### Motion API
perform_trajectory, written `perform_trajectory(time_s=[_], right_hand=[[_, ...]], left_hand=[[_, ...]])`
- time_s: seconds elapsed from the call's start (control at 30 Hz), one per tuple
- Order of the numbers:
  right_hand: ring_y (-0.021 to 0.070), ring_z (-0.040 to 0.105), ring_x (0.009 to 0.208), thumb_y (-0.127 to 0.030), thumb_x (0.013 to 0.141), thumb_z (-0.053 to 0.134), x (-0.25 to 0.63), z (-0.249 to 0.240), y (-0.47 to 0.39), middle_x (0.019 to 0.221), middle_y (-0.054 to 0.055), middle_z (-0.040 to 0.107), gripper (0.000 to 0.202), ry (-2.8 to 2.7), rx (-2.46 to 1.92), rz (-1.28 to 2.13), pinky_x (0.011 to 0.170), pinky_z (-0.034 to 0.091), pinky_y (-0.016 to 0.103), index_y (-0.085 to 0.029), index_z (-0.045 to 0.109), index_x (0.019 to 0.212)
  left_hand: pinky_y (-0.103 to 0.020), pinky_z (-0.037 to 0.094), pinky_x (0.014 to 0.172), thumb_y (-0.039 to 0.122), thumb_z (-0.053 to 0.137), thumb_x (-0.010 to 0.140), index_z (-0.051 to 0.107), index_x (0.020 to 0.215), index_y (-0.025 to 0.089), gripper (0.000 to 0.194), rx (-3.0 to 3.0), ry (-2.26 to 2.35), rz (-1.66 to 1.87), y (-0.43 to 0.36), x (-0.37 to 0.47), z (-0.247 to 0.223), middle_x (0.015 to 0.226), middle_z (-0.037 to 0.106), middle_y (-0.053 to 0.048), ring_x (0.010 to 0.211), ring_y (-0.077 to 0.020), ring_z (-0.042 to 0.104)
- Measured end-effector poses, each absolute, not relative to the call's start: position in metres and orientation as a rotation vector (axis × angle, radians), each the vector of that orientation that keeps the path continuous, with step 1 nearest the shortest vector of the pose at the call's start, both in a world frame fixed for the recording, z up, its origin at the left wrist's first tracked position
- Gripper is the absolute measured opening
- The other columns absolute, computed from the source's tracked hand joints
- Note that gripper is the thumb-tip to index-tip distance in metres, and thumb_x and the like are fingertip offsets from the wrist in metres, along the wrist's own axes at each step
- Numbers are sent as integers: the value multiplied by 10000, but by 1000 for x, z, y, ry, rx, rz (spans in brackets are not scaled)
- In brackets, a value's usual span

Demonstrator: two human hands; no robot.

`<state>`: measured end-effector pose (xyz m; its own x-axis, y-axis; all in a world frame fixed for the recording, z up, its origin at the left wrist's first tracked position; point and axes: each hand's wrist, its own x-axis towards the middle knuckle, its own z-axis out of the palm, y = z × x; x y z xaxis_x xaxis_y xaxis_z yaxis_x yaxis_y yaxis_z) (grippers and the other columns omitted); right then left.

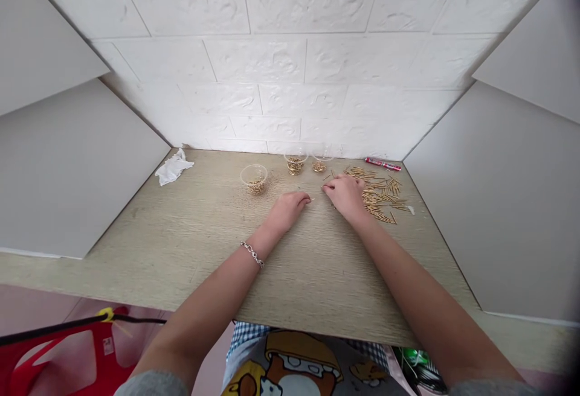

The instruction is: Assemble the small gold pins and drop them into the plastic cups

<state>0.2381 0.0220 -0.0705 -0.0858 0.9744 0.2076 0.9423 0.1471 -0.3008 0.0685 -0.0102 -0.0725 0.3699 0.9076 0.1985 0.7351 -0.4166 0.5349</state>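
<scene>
My left hand is closed in a pinch above the middle of the table, with the tip of a thin gold-coloured pin sticking out from its fingertips. A short way to the right, my right hand is also pinched. Anything between its fingers is too small to make out. Beside and partly behind that hand lies a loose pile of slim gold-coloured pins. Beyond the left hand stands a clear plastic cup with small gold pieces in it. Two more clear cups, a middle one and a right one, hold similar pieces.
Crumpled white tissue lies at the table's far left. A red tube-shaped packet rests near the back right. White brick-patterned wall closes off the back, and grey panels flank both sides. Fine specks surround the left cup.
</scene>
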Motion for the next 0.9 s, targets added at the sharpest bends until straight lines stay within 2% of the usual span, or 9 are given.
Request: perform_trajectory(time_s=[0.17, 0.27, 0.37, 0.47, 0.7, 0.9], right_hand=[[251, 485, 926, -202, 813, 428, 232, -74, 20, 904, 101, 605, 235, -2093, -1803, 5, 823, 247, 419, -174, 647, 732], [237, 519, 866, -197, 847, 367, 232, -72, 17, 872, 99, 621, 231, -2016, -1758, 114, 826, 271, 403, -171, 594, 881], [221, 536, 776, -210, 867, 304, 232, -67, 9, 841, 92, 623, 254, -1967, -1646, 293, 737, 334, 346, -169, 527, 981], [212, 537, 767, -262, 869, 302, 230, -63, -2, 857, 84, 615, 244, -1949, -1527, 417, 667, 359, 309, -181, 520, 944], [166, 562, 741, -278, 813, 400, 230, -72, -9, 804, 34, 632, 205, -1836, -1405, 702, 695, 411, 296, -195, 587, 815], [189, 570, 830, -347, 760, 493, 232, -75, -8, 871, 64, 636, 248, -1512, -1368, 588, 749, 438, 328, -180, 664, 826]], left_hand=[[-280, 456, 759, 226, 421, 863, 630, 900, 149, 226, 2378, 1448, 639, -9, 67, -76, 858, 658, -64, 789, -160, 596], [-289, 450, 766, 239, 421, 864, 640, 877, 155, 235, 2473, 1421, 594, -10, 68, -77, 844, 629, -71, 791, -163, 582], [-299, 443, 781, 244, 437, 856, 650, 860, 166, 227, 2512, 1421, 562, -11, 70, -78, 838, 603, -73, 807, -166, 570], [-296, 443, 779, 234, 434, 855, 651, 870, 163, 229, 2478, 1420, 564, -12, 72, -78, 828, 593, -70, 799, -163, 564], [-284, 447, 767, 220, 450, 848, 664, 866, 149, 226, 2455, 1417, 554, -11, 74, -77, 829, 594, -77, 777, -156, 565], [-280, 451, 743, 215, 436, 849, 665, 815, 143, 243, 2507, 1418, 497, -12, 74, -76, 821, 583, -81, 747, -152, 562]])
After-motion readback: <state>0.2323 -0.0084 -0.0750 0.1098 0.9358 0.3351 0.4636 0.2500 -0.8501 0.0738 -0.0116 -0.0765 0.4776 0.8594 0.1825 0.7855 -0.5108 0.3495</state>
